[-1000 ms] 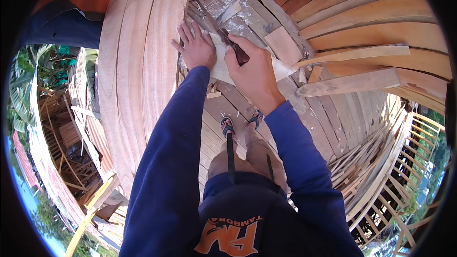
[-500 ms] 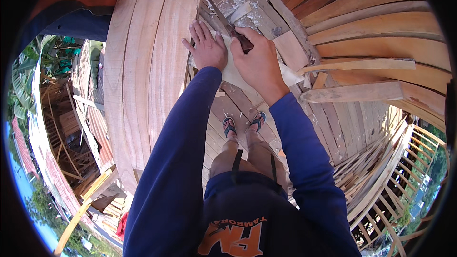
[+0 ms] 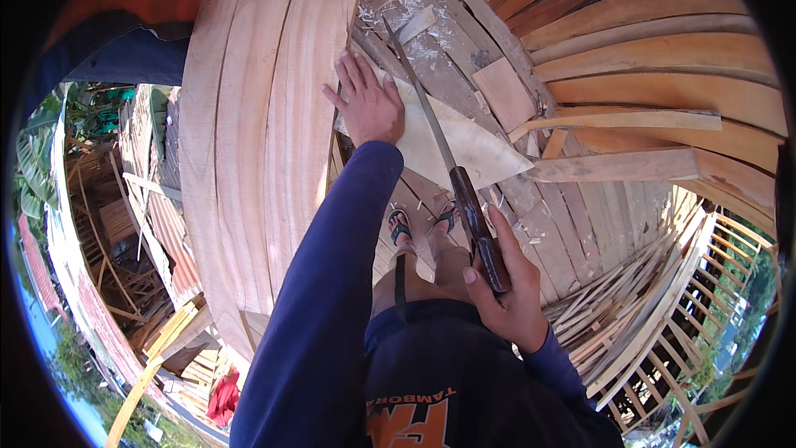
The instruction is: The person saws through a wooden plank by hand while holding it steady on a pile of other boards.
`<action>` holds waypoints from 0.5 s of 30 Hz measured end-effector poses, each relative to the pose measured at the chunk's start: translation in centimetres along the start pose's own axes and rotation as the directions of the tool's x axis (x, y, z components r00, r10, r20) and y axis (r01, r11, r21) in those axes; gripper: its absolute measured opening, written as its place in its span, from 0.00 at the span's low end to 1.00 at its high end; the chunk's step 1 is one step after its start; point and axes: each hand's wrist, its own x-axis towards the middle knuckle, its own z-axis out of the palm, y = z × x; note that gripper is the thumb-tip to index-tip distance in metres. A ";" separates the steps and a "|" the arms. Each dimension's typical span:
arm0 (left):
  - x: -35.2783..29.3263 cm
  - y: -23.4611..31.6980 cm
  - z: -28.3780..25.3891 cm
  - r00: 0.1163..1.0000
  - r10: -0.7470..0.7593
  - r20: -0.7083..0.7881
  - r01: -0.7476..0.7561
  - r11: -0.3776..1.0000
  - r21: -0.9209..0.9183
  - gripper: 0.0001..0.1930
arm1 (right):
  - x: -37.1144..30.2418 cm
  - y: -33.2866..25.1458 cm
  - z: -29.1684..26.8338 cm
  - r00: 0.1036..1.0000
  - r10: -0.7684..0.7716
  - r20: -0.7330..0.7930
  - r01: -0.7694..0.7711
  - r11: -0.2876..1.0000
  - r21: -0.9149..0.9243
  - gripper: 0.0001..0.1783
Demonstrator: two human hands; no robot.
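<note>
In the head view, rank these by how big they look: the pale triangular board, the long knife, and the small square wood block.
1. Pale triangular board, the largest area, pressed flat by the left hand.
2. Long knife, longest but thin, held by the right hand; its handle is nearer the camera, which inflates it.
3. Small square wood block, the smallest.

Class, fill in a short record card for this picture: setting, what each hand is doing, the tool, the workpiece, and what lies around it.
Setting: inside a curved hull of wooden planks, seen from above
Left hand: pressed flat on a pale triangular wood piece
Right hand: gripping the dark handle of a long knife
Knife blade: narrow, pointing away from the person across the wood piece
Feet: in sandals on the boards below
Around: wood shavings, a small square offcut, loose slats at the right
</note>
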 end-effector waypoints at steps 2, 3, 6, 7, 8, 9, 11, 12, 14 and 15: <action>0.3 0.1 0.0 1.000 0.001 -0.008 -0.002 1.000 -0.013 0.32 | -1.4 1.4 0.1 0.999 -0.038 0.036 0.039 0.999 -0.020 0.45; 0.2 0.0 0.0 1.000 -0.001 -0.013 0.000 1.000 -0.016 0.32 | -1.8 0.8 -1.0 0.990 0.001 0.138 0.007 0.998 -0.059 0.48; 0.1 0.0 0.1 1.000 0.000 -0.008 0.000 1.000 -0.020 0.32 | -6.6 -0.9 -2.9 0.984 -0.138 0.116 0.155 0.976 -0.153 0.47; 0.1 0.1 0.1 1.000 0.002 -0.003 -0.002 1.000 -0.017 0.32 | -7.9 -1.2 -3.2 0.992 -0.073 0.105 0.086 0.988 -0.128 0.45; 0.2 0.0 0.1 1.000 0.002 0.001 -0.002 1.000 -0.012 0.32 | -9.0 -1.5 -3.4 0.995 -0.008 0.098 0.018 0.995 -0.101 0.44; 0.2 0.0 0.1 1.000 0.003 0.005 -0.003 1.000 -0.007 0.32 | -9.6 -1.6 -3.4 0.994 0.056 0.093 -0.050 0.996 -0.073 0.42; 0.3 -0.1 -0.1 1.000 0.012 -0.004 -0.012 1.000 0.019 0.32 | -4.7 -0.7 -0.9 0.981 -0.173 -0.081 0.163 0.979 -0.124 0.35; 0.3 -0.2 -0.1 1.000 0.015 -0.007 -0.015 0.999 0.032 0.32 | 0.1 0.5 1.1 0.948 -0.230 -0.218 0.227 0.973 -0.039 0.29; 0.2 -0.3 0.5 0.999 0.043 -0.014 -0.043 0.999 0.004 0.31 | 11.0 0.9 3.1 0.974 -0.037 -0.224 0.083 0.976 0.200 0.22; 0.0 0.7 1.1 0.998 0.069 -0.013 -0.069 0.997 -0.021 0.30 | 15.6 1.3 3.1 0.936 -0.171 -0.307 0.203 0.976 0.074 0.22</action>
